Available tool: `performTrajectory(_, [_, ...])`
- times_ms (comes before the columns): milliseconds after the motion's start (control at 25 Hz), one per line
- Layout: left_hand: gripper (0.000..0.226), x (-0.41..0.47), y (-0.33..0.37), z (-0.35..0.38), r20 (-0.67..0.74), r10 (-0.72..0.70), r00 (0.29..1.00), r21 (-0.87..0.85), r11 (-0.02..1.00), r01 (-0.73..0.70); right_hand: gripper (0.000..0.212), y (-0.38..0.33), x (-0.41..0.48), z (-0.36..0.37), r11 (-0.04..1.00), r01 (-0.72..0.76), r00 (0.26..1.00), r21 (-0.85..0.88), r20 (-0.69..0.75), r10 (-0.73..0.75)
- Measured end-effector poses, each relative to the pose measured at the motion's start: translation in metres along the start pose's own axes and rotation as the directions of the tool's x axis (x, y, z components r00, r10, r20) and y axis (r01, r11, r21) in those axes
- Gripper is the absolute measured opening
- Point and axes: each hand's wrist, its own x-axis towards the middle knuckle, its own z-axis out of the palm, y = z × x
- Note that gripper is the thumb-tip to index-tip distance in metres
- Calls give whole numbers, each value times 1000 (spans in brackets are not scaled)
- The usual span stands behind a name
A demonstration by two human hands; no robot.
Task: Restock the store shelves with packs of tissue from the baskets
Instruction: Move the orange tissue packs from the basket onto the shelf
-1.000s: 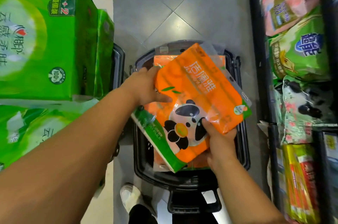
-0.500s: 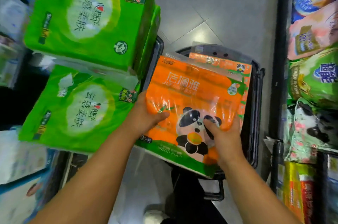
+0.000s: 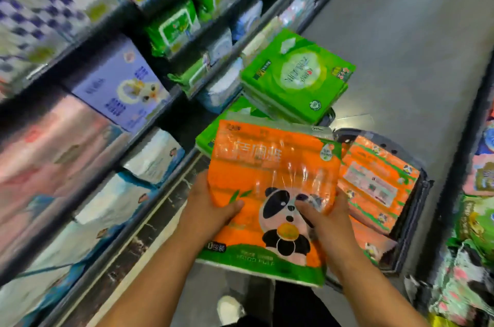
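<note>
An orange tissue pack with a panda print is held up in front of me, lifted clear of the black basket. My left hand grips its lower left edge, thumb on the front. On the pack's lower right side, my right hand holds it with fingers over the panda. More orange packs lie in the basket to the right. The store shelves run along the left, blurred.
Green tissue packs are stacked high just beyond the held pack. Shelves on the left hold purple, pink, white and green packs. Another shelf rack with packs lines the right edge. Grey floor runs between. My shoe shows below.
The view has swung left toward the shelves. Both hands have carried the orange pack up and left, away from the basket.
</note>
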Motion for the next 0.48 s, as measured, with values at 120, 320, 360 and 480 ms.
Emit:
performTrajectory(120, [76,-47,-11,-59,-147,-6,989,-53,999,-2,65,-35,-43,41,994,110,989,-19,105,-107])
performTrajectory(320, [86,-116,-28,-149,-341,-132,931,-138,986,89,69,-82,-103,110,975,212,938,-65,292,-185])
performTrajectory(360, [87,-131,-31,-166,-382,-145,913,-161,983,89,68,-93,-114,124,971,227,921,-72,340,-190])
performTrajectory(480, [90,-169,-40,-208,-480,-206,852,-232,967,103,66,-122,-144,166,951,292,856,-99,470,-214])
